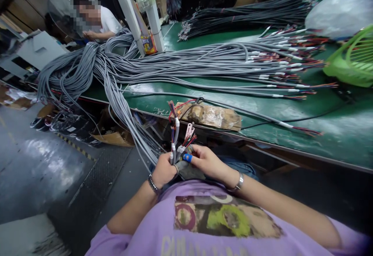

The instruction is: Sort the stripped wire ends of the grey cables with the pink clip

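Observation:
Close to my body, my left hand (165, 169) is wrapped round several grey cables (177, 155) whose white-banded ends point up, with thin coloured wires fanning out of them. My right hand (204, 159) pinches at the same cable bunch from the right, and blue tape circles one of its fingertips. A pale pink looped piece (190, 129) sticks up among the wire ends; I cannot make out what it is. From the left, a hanging strand of grey cables (128, 120) runs down off the table toward my left hand.
Long grey cables (175, 63) lie across the green table (291, 108), coloured wire ends to the right. Near the edge sits a worn wooden block (215, 117). Behind are black cables (244, 19), a plastic bag (340, 9), a green basket (352, 60) and a seated person (109, 21).

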Available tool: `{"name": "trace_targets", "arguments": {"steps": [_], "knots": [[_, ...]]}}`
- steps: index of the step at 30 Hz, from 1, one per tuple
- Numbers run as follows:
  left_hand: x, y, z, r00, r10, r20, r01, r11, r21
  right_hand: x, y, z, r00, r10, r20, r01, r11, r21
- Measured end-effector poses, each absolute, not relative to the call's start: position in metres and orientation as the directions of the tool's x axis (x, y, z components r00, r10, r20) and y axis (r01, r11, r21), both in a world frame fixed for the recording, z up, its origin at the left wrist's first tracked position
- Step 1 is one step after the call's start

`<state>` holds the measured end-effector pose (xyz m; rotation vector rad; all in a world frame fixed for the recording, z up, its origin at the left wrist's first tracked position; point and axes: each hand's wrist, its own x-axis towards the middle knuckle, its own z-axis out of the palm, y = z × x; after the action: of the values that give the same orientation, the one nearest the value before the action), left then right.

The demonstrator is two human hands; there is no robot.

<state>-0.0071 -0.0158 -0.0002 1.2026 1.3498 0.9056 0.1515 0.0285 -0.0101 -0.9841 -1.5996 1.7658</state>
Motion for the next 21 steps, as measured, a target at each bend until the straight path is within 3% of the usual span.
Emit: {"name": "trace_targets", "arguments": {"steps": [3,6,13,21], "knots": [[-0.011,-0.014,0.001,0.174,0.950,-0.259,0.163,0.232,0.959,0.155,0.028,-0.003,-0.601,0.793,-0.095,0.077,-0.062,-0.995],[-0.011,-0.015,0.000,0.144,0.959,-0.242,0.074,0.234,0.969,0.156,0.029,0.004,-0.598,0.800,-0.058,0.053,-0.033,-0.998],[-0.004,-0.017,-0.002,-0.078,0.979,-0.187,0.009,0.188,0.982,0.153,0.027,-0.005,-0.523,0.814,-0.252,-0.125,-0.366,-0.922],[-0.003,-0.014,-0.010,-0.064,0.983,-0.171,0.024,0.173,0.985,0.152,0.026,-0.015,-0.471,0.832,-0.293,-0.170,-0.412,-0.895]]}}
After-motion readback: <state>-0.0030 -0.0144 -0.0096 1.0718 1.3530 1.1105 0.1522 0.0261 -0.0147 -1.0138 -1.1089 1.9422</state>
